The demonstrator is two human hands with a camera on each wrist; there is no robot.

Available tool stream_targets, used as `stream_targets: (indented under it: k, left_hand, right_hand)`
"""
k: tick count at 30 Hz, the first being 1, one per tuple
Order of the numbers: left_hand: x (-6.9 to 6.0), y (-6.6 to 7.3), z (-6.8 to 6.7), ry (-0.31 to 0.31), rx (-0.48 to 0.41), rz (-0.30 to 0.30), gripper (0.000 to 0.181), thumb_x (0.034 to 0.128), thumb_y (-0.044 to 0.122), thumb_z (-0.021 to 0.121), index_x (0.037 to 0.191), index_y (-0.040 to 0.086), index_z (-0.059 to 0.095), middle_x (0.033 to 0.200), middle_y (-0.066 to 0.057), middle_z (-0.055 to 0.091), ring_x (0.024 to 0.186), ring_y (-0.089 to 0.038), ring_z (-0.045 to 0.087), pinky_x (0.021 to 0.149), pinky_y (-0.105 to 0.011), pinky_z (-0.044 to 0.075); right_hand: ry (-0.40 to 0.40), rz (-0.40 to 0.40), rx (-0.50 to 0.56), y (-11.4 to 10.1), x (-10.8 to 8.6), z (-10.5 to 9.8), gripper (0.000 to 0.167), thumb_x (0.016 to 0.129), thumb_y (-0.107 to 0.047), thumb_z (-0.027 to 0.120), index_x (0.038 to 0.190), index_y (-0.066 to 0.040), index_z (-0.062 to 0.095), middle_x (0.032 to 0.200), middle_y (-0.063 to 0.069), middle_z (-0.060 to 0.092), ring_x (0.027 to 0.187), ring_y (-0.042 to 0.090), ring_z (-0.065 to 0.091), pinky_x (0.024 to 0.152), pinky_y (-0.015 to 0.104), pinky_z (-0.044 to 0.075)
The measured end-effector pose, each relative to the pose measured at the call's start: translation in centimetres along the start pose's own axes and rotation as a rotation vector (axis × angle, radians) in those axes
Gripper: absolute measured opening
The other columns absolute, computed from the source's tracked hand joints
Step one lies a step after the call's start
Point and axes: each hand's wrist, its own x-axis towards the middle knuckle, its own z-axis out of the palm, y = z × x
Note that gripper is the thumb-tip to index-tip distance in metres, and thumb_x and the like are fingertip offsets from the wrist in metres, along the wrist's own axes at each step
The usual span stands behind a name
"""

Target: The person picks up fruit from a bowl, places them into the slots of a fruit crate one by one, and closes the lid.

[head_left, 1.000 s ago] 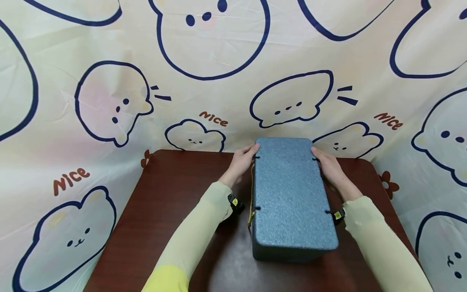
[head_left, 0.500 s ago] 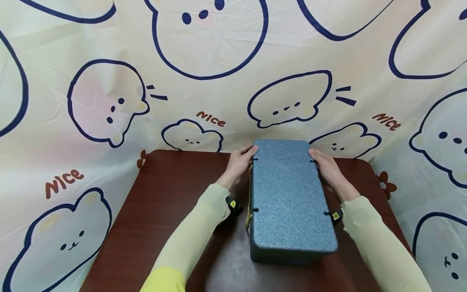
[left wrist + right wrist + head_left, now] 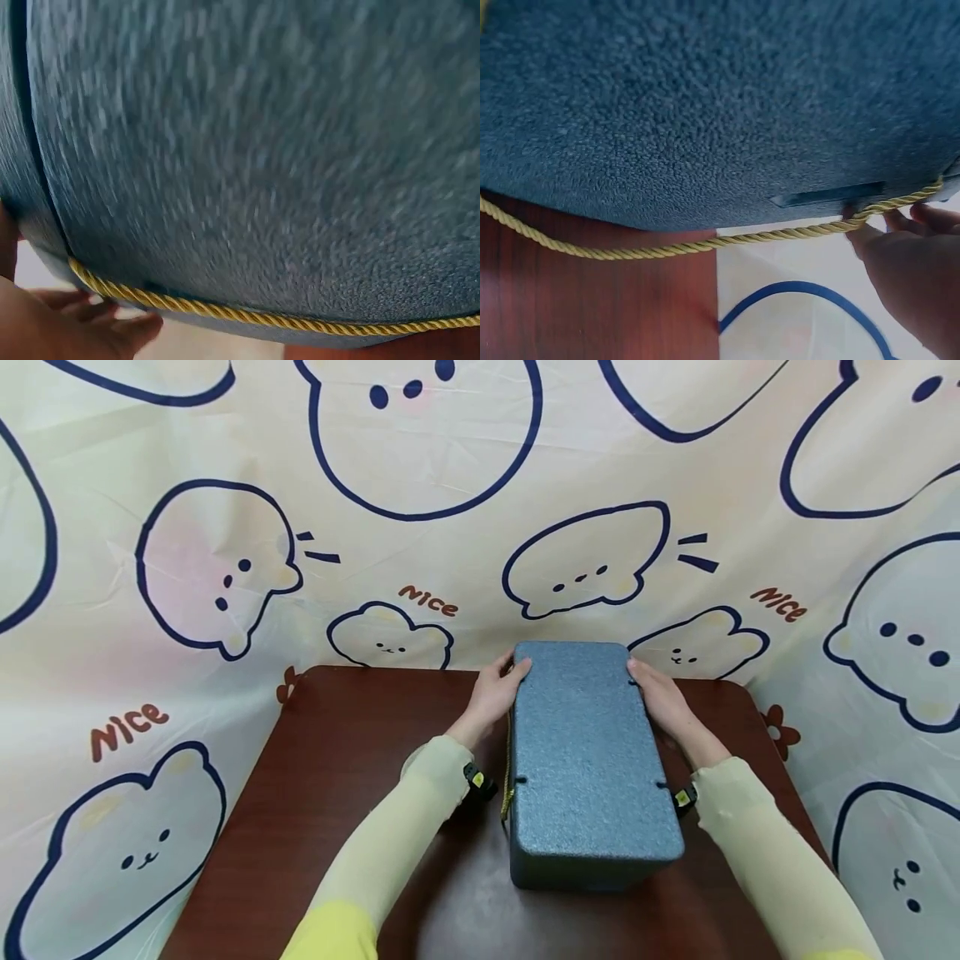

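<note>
A blue-grey, rough-textured lidded box [image 3: 592, 752] stands on the table between my hands. At its far left corner my left hand [image 3: 491, 697] grips it, thumb over the top edge and fingers along the side. My right hand [image 3: 671, 706] holds the opposite corner in much the same way. A gold twisted cord [image 3: 225, 309] runs along the box's side in the left wrist view, and a dark seam shows near the left hand. In the right wrist view another gold cord [image 3: 660, 251] hangs in a loose curve, its end close to my fingers. The box's contents are hidden.
The dark red-brown wooden table [image 3: 360, 743] reaches back to a cream cloth backdrop [image 3: 420, 560] printed with blue cartoon outlines. Cloth also hangs at the left and right. Small black devices [image 3: 478, 779] are strapped to my wrists.
My left thumb has slid a little further onto the lid and now covers the far left slit. The view has shifted slightly; the right hand keeps its place on the box.
</note>
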Motion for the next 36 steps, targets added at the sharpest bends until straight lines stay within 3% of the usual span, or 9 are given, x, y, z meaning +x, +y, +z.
stream_targets:
  k: [4, 9, 15, 19, 22, 27, 31, 36]
  left_hand:
    - [-2.3, 0.0, -0.4, -0.009, 0.129, 0.061, 0.069, 0.1031, 0.044, 0.055, 0.16, 0.017, 0.029, 0.161, -0.008, 0.036, 0.146, -0.026, 0.037, 0.114, -0.046, 0.037]
    - [-7.7, -0.9, -1.3, -0.044, 0.196, 0.112, 0.07, 0.0995, 0.047, 0.061, 0.158, 0.019, 0.036, 0.159, -0.007, 0.04, 0.143, -0.025, 0.041, 0.111, -0.049, 0.04]
    - [-14.2, -2.0, -0.6, -0.138, 0.061, 0.11, 0.07, 0.0986, 0.042, 0.065, 0.158, 0.02, 0.035, 0.161, -0.007, 0.035, 0.146, -0.026, 0.036, 0.115, -0.048, 0.036]
    - [-17.0, -2.6, 0.1, -0.174, -0.045, 0.08, 0.068, 0.0998, 0.034, 0.065, 0.158, 0.015, 0.034, 0.157, -0.014, 0.04, 0.142, -0.029, 0.042, 0.112, -0.049, 0.039]
    - [-18.2, -2.8, 0.5, -0.179, -0.072, 0.082, 0.067, 0.1006, 0.031, 0.064, 0.157, 0.01, 0.034, 0.154, -0.017, 0.043, 0.137, -0.027, 0.048, 0.109, -0.041, 0.043]
    - [-19.2, -3.2, 0.7, -0.156, -0.127, 0.071, 0.066, 0.1005, 0.029, 0.064, 0.156, 0.007, 0.036, 0.153, -0.019, 0.044, 0.133, -0.027, 0.051, 0.104, -0.031, 0.045]
    - [-19.3, -3.4, 0.8, -0.125, -0.167, 0.084, 0.064, 0.0997, 0.025, 0.065, 0.154, 0.003, 0.038, 0.148, -0.022, 0.049, 0.13, -0.03, 0.054, 0.101, -0.027, 0.047]
    - [-19.1, -3.5, 0.8, -0.131, -0.21, 0.093, 0.065, 0.0989, 0.021, 0.066, 0.153, -0.001, 0.038, 0.147, -0.024, 0.049, 0.129, -0.032, 0.055, 0.098, -0.023, 0.047]
  right_hand:
    - [0.028, -0.031, -0.098, -0.1, -1.6, 0.5, 0.075, 0.105, -0.057, 0.038, 0.163, -0.017, 0.014, 0.168, 0.009, 0.012, 0.154, 0.035, 0.007, 0.121, 0.058, 0.014]
    - [0.077, -0.083, -0.104, 0.4, -5.6, 1.6, 0.071, 0.105, -0.052, 0.043, 0.163, -0.018, 0.019, 0.167, 0.011, 0.018, 0.153, 0.038, 0.013, 0.118, 0.062, 0.018]
    - [0.116, -0.105, -0.062, 0.7, -10.8, 2.6, 0.063, 0.108, -0.042, 0.042, 0.162, -0.017, 0.021, 0.166, 0.012, 0.022, 0.151, 0.037, 0.018, 0.114, 0.062, 0.022]
    - [0.131, -0.067, -0.038, 0.9, -13.4, 3.1, 0.059, 0.109, -0.041, 0.041, 0.162, -0.023, 0.022, 0.165, 0.01, 0.024, 0.15, 0.034, 0.021, 0.112, 0.031, 0.03]
    - [0.135, -0.06, -0.005, 1.4, -15.1, 3.6, 0.057, 0.11, -0.038, 0.041, 0.162, -0.026, 0.023, 0.165, 0.01, 0.025, 0.148, 0.02, 0.025, 0.097, 0.013, 0.032]
    - [0.101, -0.128, 0.074, 2.2, -17.3, 4.8, 0.056, 0.111, -0.023, 0.04, 0.163, -0.025, 0.02, 0.165, 0.008, 0.021, 0.138, -0.004, 0.027, 0.094, 0.008, 0.033]
    - [0.089, -0.173, 0.166, 2.6, -17.7, 5.7, 0.057, 0.11, -0.015, 0.036, 0.164, -0.021, 0.017, 0.166, 0.003, 0.019, 0.142, -0.001, 0.024, 0.098, 0.01, 0.031]
    - [0.12, -0.185, 0.249, 2.7, -17.7, 6.3, 0.056, 0.11, -0.016, 0.034, 0.163, -0.022, 0.018, 0.167, 0.001, 0.018, 0.145, 0.003, 0.023, 0.102, 0.011, 0.029]
